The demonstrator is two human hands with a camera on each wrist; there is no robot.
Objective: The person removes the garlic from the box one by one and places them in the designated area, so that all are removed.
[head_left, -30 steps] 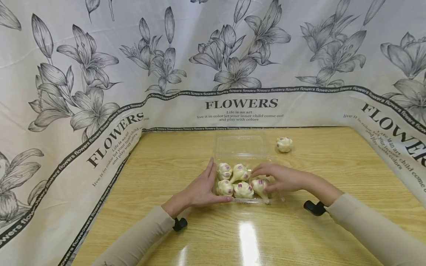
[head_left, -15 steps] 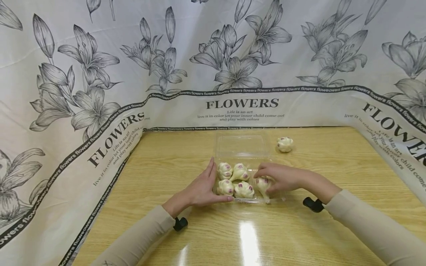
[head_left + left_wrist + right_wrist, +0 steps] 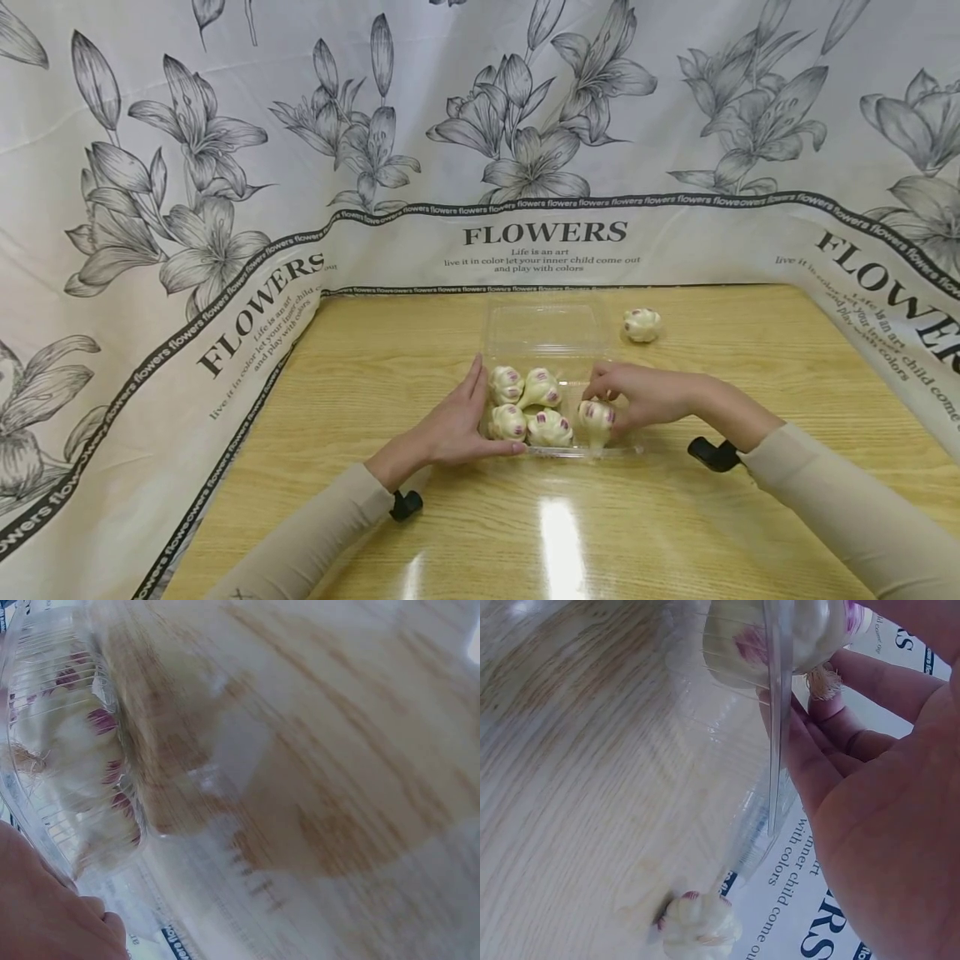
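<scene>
A clear plastic box [image 3: 572, 452] lies with its lid [image 3: 543, 329] folded back, and several garlic bulbs [image 3: 507, 385] fill its left and middle part. My left hand [image 3: 450, 425] rests against the left end, fingers straight along the wall and thumb at the front rim. At the right end, my right hand [image 3: 647, 398] grips a garlic bulb [image 3: 597, 419], its stem towards the front. The right wrist view shows this bulb [image 3: 817, 630] partly behind the clear wall, with the root tuft near my fingers.
One loose garlic bulb [image 3: 642, 325] lies on the wooden table [image 3: 360, 350], behind and right of the box. A white flower-printed cloth [image 3: 390, 250] borders the table at the back and sides.
My right hand has shifted slightly right with the garlic bulb, which now stands more upright, leaving a gap beside the middle bulbs. The left hand stays put.
</scene>
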